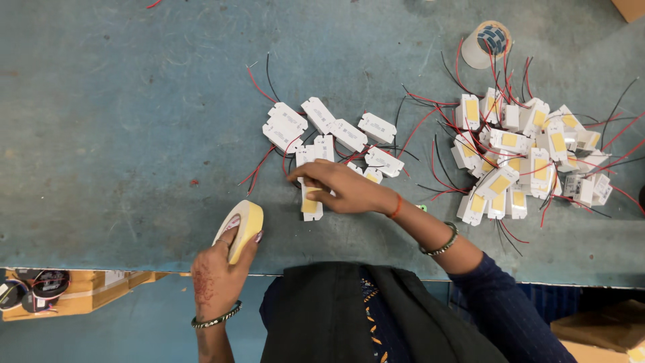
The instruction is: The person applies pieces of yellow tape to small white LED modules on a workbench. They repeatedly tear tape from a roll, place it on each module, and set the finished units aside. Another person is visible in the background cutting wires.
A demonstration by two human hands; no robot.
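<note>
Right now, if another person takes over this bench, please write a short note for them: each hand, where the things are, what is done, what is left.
Left hand: holds a roll of yellow tape at the table's near edge.
Right hand: presses a white box with a yellow strip flat on the table.
Right pile: wired boxes already carrying yellow strips.
Middle group: boxes with no strip showing, apparently left to do.
A second tape roll stands behind the pile.
</note>
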